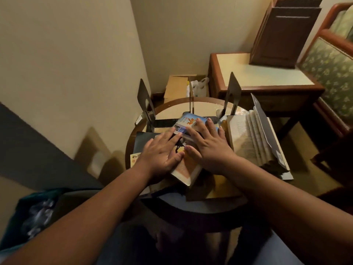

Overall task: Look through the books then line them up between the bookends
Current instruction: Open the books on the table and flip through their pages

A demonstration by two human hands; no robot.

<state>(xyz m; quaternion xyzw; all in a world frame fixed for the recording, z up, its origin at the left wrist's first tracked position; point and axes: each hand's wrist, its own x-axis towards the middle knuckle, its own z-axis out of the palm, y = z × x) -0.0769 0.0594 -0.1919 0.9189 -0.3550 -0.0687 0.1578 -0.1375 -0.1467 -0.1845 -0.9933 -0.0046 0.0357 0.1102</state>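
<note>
An orange-covered book [186, 169] lies flat in the middle of the small round table [193, 101]. My left hand [162, 150] and my right hand [208, 142] both rest flat on it with straight fingers. Under their fingertips lies a blue-and-white book [189, 121]. A dark book [142, 140] sticks out at the left, with a yellow cover [134, 157] below it. To the right an open book [254, 138] lies with fanned pages. Black metal bookends stand at the back: one at the left [144, 100], one at the right [232, 92], a thin one [191, 96] between them.
A wooden side table [265, 77] with a dark wooden box [282, 33] stands at the back right, beside a green-patterned chair [332, 69]. A cardboard box [177, 87] and a plastic bag sit in the corner. The wall runs close on the left.
</note>
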